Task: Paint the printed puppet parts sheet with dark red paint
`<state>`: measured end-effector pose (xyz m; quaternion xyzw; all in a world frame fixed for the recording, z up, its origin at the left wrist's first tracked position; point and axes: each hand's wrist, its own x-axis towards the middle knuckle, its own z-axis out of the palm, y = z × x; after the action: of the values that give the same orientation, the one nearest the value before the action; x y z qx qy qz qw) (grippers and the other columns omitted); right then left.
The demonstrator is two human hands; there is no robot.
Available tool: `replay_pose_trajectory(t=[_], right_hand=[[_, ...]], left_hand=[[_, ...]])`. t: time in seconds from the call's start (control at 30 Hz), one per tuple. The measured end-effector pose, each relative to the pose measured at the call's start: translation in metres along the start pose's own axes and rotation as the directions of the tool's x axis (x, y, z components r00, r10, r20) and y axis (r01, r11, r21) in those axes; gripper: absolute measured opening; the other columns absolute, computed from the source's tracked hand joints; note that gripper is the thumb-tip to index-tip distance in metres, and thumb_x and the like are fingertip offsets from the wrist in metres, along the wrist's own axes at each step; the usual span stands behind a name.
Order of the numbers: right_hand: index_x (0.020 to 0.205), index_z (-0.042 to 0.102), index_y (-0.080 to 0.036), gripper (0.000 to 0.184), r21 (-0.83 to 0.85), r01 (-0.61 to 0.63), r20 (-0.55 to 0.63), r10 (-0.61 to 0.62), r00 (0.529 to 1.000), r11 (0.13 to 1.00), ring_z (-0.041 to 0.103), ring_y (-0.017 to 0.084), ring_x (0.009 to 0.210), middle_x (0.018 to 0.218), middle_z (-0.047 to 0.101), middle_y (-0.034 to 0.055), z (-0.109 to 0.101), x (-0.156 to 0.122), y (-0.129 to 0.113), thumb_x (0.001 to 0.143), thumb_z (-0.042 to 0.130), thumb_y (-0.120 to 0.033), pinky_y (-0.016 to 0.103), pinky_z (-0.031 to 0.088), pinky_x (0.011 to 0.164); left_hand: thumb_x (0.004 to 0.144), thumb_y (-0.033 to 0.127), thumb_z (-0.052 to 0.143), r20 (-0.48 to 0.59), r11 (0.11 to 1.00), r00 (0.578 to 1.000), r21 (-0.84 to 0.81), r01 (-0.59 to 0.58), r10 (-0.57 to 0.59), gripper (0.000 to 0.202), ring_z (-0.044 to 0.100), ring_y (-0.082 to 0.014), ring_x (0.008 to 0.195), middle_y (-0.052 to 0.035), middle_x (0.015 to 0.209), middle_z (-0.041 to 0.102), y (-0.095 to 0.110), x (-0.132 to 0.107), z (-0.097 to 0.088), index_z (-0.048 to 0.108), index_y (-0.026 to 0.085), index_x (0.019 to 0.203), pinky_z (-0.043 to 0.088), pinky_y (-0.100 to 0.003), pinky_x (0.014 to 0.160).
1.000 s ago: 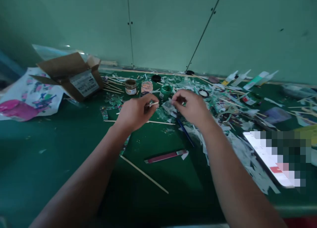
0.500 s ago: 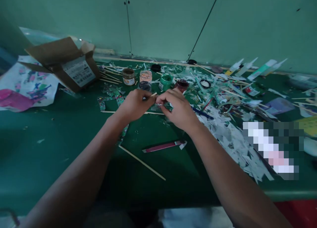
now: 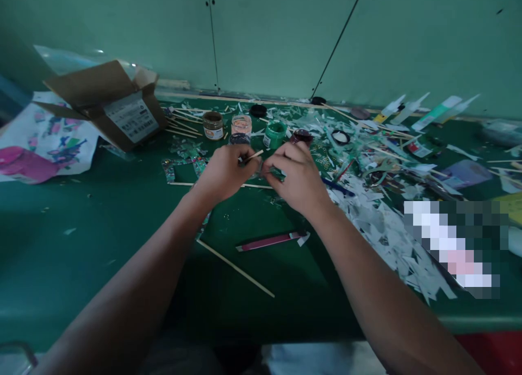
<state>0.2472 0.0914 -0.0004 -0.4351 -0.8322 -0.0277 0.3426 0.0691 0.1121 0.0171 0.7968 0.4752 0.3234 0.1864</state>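
Note:
My left hand (image 3: 229, 171) is closed on a thin wooden stick (image 3: 255, 155), whose pale end sticks out past the thumb. Beside it, my right hand (image 3: 297, 174) is pinched, its fingertips nearly meeting the left ones. Something small and clear shows between the two hands, too small to name. Behind the hands stand open jars: a green paint jar (image 3: 275, 133), a peach paint jar (image 3: 241, 126), a brown paint jar (image 3: 212, 126) and a dark red jar (image 3: 302, 136). Below, on the green table (image 3: 122, 244), lie a pink craft knife (image 3: 269, 242) and another wooden stick (image 3: 236, 268).
An open cardboard box (image 3: 130, 119) stands at the back left, near a painted sheet (image 3: 77, 141) and a pink object (image 3: 26, 164). White paper scraps (image 3: 379, 233) cover the right side. Glue bottles (image 3: 436, 114) lie at the back right. A pixelated patch hides something at right.
My right fingertips have shifted slightly, and the right hand has tilted up a little. The left hand still holds the stick. The whole view has moved very slightly.

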Motion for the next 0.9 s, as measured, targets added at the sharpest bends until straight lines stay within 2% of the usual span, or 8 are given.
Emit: replay_pose_trajectory(t=[0.1,0.23,0.37,0.47,0.57,0.67,0.8,0.9], right_hand=[[0.080,0.063,-0.022,0.016,-0.008,-0.036,0.053,0.036,0.998,0.999,0.051,0.027,0.096,0.099,0.054,0.0092,0.000,0.000,0.001,0.091,0.054,-0.030,0.043,0.042,0.082],[0.079,0.061,-0.019,0.022,0.044,-0.144,0.143,0.137,0.980,0.989,0.056,0.022,0.080,0.079,0.059,0.0066,0.003,0.002,0.000,0.093,0.045,-0.024,0.037,0.043,0.070],[0.072,0.057,-0.020,0.018,0.070,-0.224,0.056,0.221,0.974,0.972,0.057,0.020,0.075,0.073,0.059,0.0059,0.008,0.002,-0.005,0.088,0.048,-0.019,0.032,0.043,0.063],[0.078,0.061,-0.018,0.013,0.057,-0.221,0.009,0.221,0.975,0.974,0.059,0.022,0.078,0.079,0.062,0.0073,0.012,0.001,-0.006,0.086,0.051,-0.017,0.033,0.045,0.065],[0.083,0.066,-0.020,0.015,0.020,-0.194,0.013,0.194,0.981,0.981,0.059,0.024,0.082,0.081,0.063,0.0065,0.011,0.000,-0.003,0.084,0.051,-0.014,0.035,0.046,0.069],[0.088,0.070,-0.022,0.024,-0.025,-0.195,0.074,0.197,0.978,0.980,0.058,0.024,0.080,0.079,0.061,0.0064,0.007,0.000,0.003,0.082,0.050,-0.012,0.037,0.046,0.070],[0.083,0.074,-0.020,0.029,-0.055,-0.229,0.262,0.235,0.936,0.972,0.056,0.022,0.072,0.077,0.057,0.0078,0.005,-0.002,0.008,0.081,0.047,-0.010,0.037,0.044,0.066],[0.085,0.073,-0.017,0.028,-0.089,-0.251,0.300,0.266,0.916,0.964,0.055,0.021,0.070,0.076,0.057,0.0085,0.005,-0.002,0.006,0.082,0.046,-0.011,0.035,0.043,0.063]], left_hand=[[0.087,0.027,0.053,-0.018,0.999,1.000,0.024,0.026,-0.026,0.025,0.033,-0.0072,0.047,0.0037,0.053,0.040,0.000,0.000,0.003,0.056,0.014,0.066,0.019,-0.024,0.047],[0.088,0.027,0.054,-0.001,0.999,1.000,0.049,0.016,-0.016,0.025,0.034,-0.0077,0.048,0.0036,0.052,0.040,0.005,-0.001,0.004,0.058,0.014,0.067,0.020,-0.024,0.049],[0.089,0.027,0.055,0.002,0.999,1.000,0.038,0.017,-0.017,0.023,0.033,-0.0076,0.048,0.0032,0.055,0.044,0.009,-0.002,0.002,0.061,0.014,0.070,0.020,-0.024,0.049],[0.088,0.027,0.056,-0.001,0.999,1.000,0.048,0.026,-0.026,0.021,0.033,-0.0076,0.048,0.0029,0.057,0.047,0.010,-0.002,0.003,0.062,0.014,0.072,0.021,-0.024,0.050],[0.088,0.026,0.057,-0.003,0.995,0.998,0.084,0.058,-0.058,0.018,0.036,-0.0085,0.050,0.0022,0.059,0.049,0.011,-0.003,0.005,0.062,0.015,0.074,0.022,-0.024,0.051],[0.090,0.027,0.055,-0.004,0.991,0.997,0.109,0.078,-0.078,0.019,0.037,-0.0094,0.052,0.0010,0.062,0.050,0.013,-0.004,0.007,0.061,0.015,0.076,0.022,-0.025,0.052],[0.091,0.029,0.053,-0.034,0.991,0.998,0.119,0.062,-0.058,0.025,0.034,-0.0093,0.051,0.0011,0.059,0.047,0.014,-0.003,0.007,0.057,0.015,0.072,0.020,-0.025,0.053],[0.090,0.029,0.053,-0.038,0.987,0.997,0.138,0.076,-0.071,0.026,0.034,-0.0095,0.051,0.0017,0.057,0.042,0.014,-0.003,0.006,0.054,0.015,0.068,0.019,-0.025,0.053]])
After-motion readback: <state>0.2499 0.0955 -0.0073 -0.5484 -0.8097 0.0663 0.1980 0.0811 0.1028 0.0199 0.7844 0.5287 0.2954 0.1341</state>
